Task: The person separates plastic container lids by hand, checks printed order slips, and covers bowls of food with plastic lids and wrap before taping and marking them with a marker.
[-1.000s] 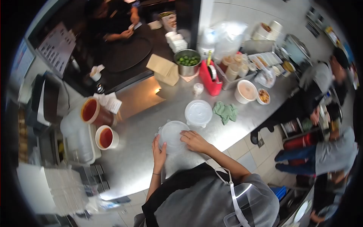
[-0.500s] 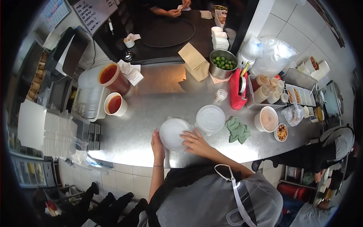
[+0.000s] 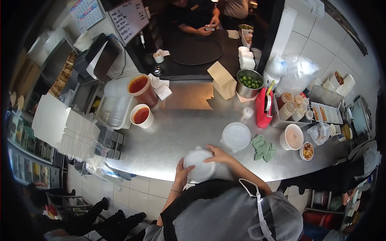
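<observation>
The lid (image 3: 198, 167) sits nearer the close edge of the tabletop (image 3: 177, 134) than half a second ago, with the left hand (image 3: 183, 172) half curled at its 8 o'clock, thumb on top, and the right hand (image 3: 220, 156) at its 1 o'clock, partly open, fingers bent to the rim. Both have hold of it, suggesting rim work is unfinished. Farther out lie a second lid (image 3: 236, 137) at 2 o'clock and a sauce cup (image 3: 141, 115) at 10.

The hands (image 3: 183, 173) (image 3: 219, 155) have drawn the lidded tub (image 3: 199, 165) nearer the counter's front edge (image 3: 150, 170).
</observation>
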Available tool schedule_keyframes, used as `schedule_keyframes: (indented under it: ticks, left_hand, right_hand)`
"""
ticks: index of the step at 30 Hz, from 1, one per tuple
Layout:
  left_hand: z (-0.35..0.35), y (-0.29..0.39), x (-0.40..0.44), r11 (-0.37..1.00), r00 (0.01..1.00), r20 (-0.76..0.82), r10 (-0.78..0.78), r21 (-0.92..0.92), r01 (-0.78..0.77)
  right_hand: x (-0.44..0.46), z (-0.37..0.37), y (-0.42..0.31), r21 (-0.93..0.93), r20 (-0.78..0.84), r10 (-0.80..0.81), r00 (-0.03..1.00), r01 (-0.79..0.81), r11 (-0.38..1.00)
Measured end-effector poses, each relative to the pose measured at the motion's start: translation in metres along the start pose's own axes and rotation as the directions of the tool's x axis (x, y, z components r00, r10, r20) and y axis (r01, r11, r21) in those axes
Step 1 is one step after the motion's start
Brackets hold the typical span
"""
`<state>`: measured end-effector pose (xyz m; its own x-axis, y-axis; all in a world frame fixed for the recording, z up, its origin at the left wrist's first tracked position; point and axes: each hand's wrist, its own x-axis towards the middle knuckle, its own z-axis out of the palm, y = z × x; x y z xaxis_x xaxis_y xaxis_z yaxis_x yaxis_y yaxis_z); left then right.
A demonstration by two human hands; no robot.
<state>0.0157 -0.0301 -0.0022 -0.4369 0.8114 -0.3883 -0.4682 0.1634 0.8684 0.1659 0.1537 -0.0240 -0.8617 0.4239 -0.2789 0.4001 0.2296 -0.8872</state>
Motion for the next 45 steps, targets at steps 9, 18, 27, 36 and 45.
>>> schedule_keyframes:
  ticks: [9, 18, 27, 36, 45]
  left_hand:
    - [0.024, 0.031, -0.036, 0.958, 0.978, 0.042, 0.204, 0.195, -0.208]
    - [0.008, 0.006, -0.014, 0.762, 0.884, 0.241, 0.401, 0.447, -0.468]
    - [-0.008, 0.0, 0.067, 0.876, 0.944, -0.14, 0.298, 0.432, -0.212]
    - [0.036, 0.036, 0.052, 0.28, 0.686, 0.021, 0.728, 0.903, -0.325]
    - [0.134, 0.1, -0.008, -0.046, 0.544, 0.618, 0.568, 0.684, -0.728]
  right_hand:
    - [-0.057, 0.001, -0.068, 0.31, -0.045, -0.335, 0.941, 0.332, 0.891]
    - [-0.052, -0.001, -0.05, 0.161, -0.146, -0.273, 0.951, 0.295, 0.942]
    - [-0.063, -0.033, -0.012, -0.609, -0.605, -0.369, 0.705, -0.112, 0.785]
    - [-0.066, -0.04, 0.02, -0.502, -0.661, -0.315, 0.681, -0.09, 0.86]
    - [-0.122, -0.097, -0.069, -0.268, -0.464, -0.331, 0.821, 0.226, 0.936]
